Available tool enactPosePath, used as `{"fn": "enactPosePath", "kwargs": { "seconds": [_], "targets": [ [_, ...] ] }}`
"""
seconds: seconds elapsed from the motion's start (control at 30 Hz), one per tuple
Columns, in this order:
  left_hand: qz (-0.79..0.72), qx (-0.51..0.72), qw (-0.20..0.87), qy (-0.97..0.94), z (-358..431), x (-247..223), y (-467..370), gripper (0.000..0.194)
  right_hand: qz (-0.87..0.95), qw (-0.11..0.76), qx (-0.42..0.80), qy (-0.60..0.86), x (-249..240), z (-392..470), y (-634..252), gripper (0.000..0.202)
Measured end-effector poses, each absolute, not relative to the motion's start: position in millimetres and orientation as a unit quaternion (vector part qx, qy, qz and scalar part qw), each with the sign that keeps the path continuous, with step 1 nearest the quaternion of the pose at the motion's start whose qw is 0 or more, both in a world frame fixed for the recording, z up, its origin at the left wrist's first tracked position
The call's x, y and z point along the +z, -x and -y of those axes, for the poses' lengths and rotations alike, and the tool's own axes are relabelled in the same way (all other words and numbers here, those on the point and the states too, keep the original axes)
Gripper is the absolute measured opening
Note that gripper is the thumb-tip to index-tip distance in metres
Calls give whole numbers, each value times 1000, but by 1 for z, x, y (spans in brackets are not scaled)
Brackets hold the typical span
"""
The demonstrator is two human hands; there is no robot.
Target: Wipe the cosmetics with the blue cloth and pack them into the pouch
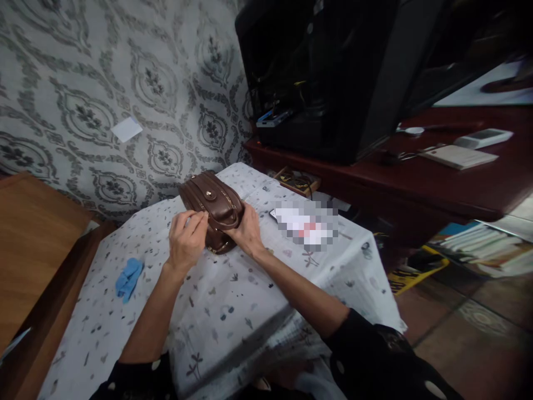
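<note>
A brown leather handbag (219, 206) with gold-coloured zippers and a round metal stud lies on a white patterned tablecloth (233, 294). My right hand (249, 232) grips its near right end, the thumb across the front and the fingers along the side. At the left zipper line, my left hand (187, 239) is closed in a pinch against the bag; whatever sits between its fingertips is hidden. A crumpled blue cloth (129, 279) lies to the left of my left forearm. Right of the bag is a phone (272, 214), mostly covered by pixelation.
A dark red desk (452, 180) stands on the right, bearing a big black case (316, 83) and a small booklet (460, 156). A wooden board (37, 233) edges the left side. Behind the table rises a patterned wall (158, 83). Papers (478, 247) are stacked low at right.
</note>
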State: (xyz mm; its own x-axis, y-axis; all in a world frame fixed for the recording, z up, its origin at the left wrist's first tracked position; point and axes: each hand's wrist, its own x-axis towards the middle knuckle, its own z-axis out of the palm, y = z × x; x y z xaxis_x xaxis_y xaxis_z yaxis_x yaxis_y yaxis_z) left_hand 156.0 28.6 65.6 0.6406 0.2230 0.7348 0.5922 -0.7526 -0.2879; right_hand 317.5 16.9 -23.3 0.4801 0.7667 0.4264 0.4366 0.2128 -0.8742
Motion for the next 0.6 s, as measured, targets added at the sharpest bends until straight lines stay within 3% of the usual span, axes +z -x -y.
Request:
{"fn": "enactPosePath", "kwargs": {
  "seconds": [0.27,0.47,0.6],
  "targets": [
    [376,-396,123,828,-34,74,-174,13,477,609,173,609,-22,-16,-316,95],
    [401,-375,-1,836,-44,88,-173,15,438,638,158,613,-17,-27,-306,110],
    [409,-386,-69,824,-49,90,-171,14,442,636,149,614,-16,-31,-303,109]
  ]
}}
